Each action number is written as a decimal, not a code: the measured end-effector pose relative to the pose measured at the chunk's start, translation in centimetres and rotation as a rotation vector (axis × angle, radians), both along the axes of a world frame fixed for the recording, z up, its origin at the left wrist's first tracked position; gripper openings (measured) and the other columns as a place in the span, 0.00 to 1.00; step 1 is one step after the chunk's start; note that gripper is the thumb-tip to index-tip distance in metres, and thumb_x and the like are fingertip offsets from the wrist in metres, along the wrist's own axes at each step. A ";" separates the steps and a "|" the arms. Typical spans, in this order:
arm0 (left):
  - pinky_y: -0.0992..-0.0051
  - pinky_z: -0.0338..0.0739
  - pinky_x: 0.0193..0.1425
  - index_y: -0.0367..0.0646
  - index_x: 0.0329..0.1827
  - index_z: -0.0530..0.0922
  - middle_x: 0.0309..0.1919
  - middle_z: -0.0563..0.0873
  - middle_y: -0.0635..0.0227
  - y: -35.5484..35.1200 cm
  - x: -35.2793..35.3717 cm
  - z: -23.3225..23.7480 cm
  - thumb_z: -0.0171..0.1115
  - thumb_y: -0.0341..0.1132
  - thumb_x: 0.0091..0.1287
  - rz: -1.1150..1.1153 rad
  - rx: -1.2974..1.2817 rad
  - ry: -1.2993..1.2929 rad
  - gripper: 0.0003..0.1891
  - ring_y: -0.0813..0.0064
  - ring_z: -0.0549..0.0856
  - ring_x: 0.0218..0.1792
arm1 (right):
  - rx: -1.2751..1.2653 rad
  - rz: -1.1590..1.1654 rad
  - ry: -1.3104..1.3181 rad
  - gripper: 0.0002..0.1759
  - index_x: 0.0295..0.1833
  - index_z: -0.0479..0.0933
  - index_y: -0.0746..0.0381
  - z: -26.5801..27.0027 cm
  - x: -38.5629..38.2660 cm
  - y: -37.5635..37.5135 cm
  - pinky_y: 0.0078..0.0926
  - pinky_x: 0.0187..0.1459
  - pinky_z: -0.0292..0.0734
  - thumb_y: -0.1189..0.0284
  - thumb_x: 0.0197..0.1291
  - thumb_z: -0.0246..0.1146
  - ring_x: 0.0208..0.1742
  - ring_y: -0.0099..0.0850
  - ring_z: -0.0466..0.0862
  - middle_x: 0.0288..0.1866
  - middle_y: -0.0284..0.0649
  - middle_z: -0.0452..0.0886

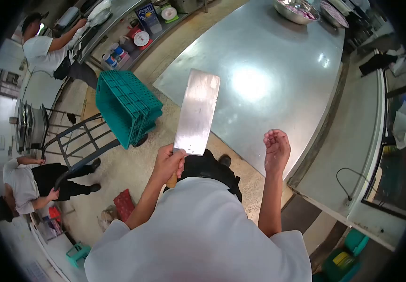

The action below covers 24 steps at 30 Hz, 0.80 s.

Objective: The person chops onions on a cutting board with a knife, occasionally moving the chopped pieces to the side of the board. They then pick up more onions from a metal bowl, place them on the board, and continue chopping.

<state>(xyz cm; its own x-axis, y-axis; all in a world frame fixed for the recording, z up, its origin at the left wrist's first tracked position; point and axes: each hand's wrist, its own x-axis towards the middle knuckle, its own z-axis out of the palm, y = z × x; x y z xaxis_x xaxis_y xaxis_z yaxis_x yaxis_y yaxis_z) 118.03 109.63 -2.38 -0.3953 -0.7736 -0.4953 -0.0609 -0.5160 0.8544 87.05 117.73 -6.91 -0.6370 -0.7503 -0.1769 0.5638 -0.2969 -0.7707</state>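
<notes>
A cleaver [198, 110] with a broad rectangular steel blade points up and away from me. My left hand [169, 163] is closed round its wooden handle, the butt of which shows below the fingers. Over the near right part of the steel table [259, 56], my right hand [277, 151] is raised with the palm turned up. Its fingers are loosely curled and I see nothing in them. The blade stands out in front of my body, close to the table's left edge.
Stacked green crates [128, 105] ride on a hand truck [83, 138], held by a person [22, 183] at left. Another person [45, 51] works at a far counter. Metal bowls [298, 11] stand at the table's far end. A ledge [353, 141] runs along the right.
</notes>
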 end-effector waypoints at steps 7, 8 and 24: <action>0.78 0.68 0.12 0.35 0.35 0.77 0.17 0.75 0.70 0.3 -2.0 -1.7 0.57 0.30 0.70 0.172 -0.008 0.004 0.07 0.81 0.72 0.10 | 0.015 0.124 -0.028 0.09 0.46 0.76 0.66 -1.1 -2.2 -3.6 0.27 0.46 0.80 0.71 0.73 0.55 0.42 0.31 0.83 0.42 0.41 0.81; 0.78 0.68 0.12 0.35 0.35 0.77 0.16 0.75 0.70 -0.3 -2.4 -2.0 0.57 0.30 0.70 0.197 0.003 -0.002 0.07 0.81 0.72 0.10 | 0.047 0.155 -0.053 0.09 0.47 0.76 0.66 -1.4 -2.0 -4.4 0.26 0.46 0.80 0.71 0.73 0.55 0.42 0.31 0.83 0.42 0.41 0.81; 0.78 0.67 0.15 0.33 0.38 0.79 0.15 0.76 0.71 -22.5 11.4 -3.6 0.58 0.29 0.72 0.063 -0.304 -0.227 0.07 0.83 0.74 0.12 | 0.067 0.149 -0.098 0.10 0.45 0.78 0.65 -1.3 12.9 -26.1 0.28 0.46 0.81 0.70 0.73 0.56 0.42 0.30 0.85 0.41 0.41 0.84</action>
